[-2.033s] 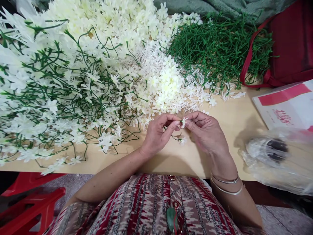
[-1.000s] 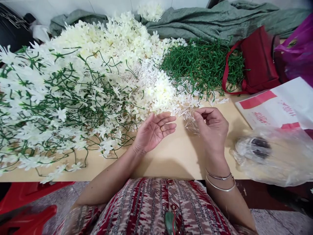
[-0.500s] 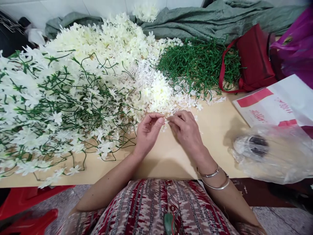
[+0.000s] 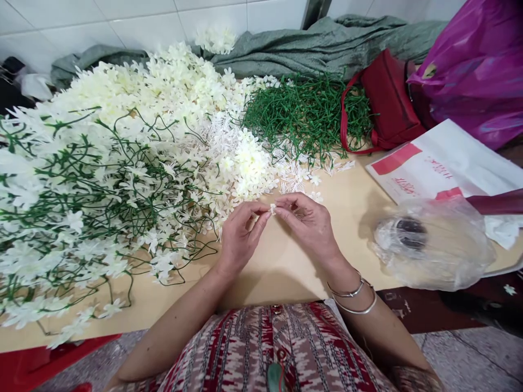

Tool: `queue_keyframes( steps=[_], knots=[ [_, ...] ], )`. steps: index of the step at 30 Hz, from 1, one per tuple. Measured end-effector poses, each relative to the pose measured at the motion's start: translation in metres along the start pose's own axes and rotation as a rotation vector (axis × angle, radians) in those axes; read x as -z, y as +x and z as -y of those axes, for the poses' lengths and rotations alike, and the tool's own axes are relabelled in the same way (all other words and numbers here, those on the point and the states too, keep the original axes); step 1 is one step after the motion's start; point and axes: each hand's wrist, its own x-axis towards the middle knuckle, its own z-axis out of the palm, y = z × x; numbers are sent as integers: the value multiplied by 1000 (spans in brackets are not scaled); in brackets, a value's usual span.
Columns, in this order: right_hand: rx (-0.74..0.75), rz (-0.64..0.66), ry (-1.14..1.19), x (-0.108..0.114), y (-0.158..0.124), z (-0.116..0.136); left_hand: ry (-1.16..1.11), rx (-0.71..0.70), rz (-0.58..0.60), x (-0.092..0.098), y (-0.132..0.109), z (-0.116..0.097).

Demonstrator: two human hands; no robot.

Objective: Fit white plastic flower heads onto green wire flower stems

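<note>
My left hand (image 4: 244,231) and my right hand (image 4: 308,224) meet fingertip to fingertip over the bare front of the table. Between them they pinch a small white artificial flower piece (image 4: 273,208); its finer shape is too small to make out. Just beyond my fingers lies a heap of loose cream-white artificial blossoms (image 4: 249,163), with white stamen-like pieces (image 4: 292,169) beside it. To the left spreads a large pile of white flowers on green stems (image 4: 122,190). Bare green plastic stems (image 4: 306,117) form a tangled mound behind my right hand.
A red bag (image 4: 390,103) and a purple plastic bag (image 4: 478,76) stand at the back right. Nearer are a white and red paper bag (image 4: 461,147) and a clear plastic bag (image 4: 449,250) with something dark in it. Green cloth (image 4: 286,49) lies along the tiled wall.
My head view has turned, so the scene sits further left. A small white piece now shows between my fingertips, and my right fingers have shifted their pinch.
</note>
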Motion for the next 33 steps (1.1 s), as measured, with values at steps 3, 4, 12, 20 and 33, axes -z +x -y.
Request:
queue_keyframes(
  steps=[3, 4, 12, 20, 33],
  knots=[
    [11, 8, -30, 0, 0, -1, -22, 23, 8, 0, 0, -2],
    [30, 6, -54, 0, 1, -2, -33, 44, 3, 0, 0, -3],
    [108, -53, -219, 0, 2, -7, -215, 355, -18, -5, -9, 4],
    [129, -219, -308, 12, 7, -2, -269, 369, -82, -7, -8, 9],
    [3, -110, -751, 70, 37, 1, -295, 384, -22, -8, -8, 3]
  ],
)
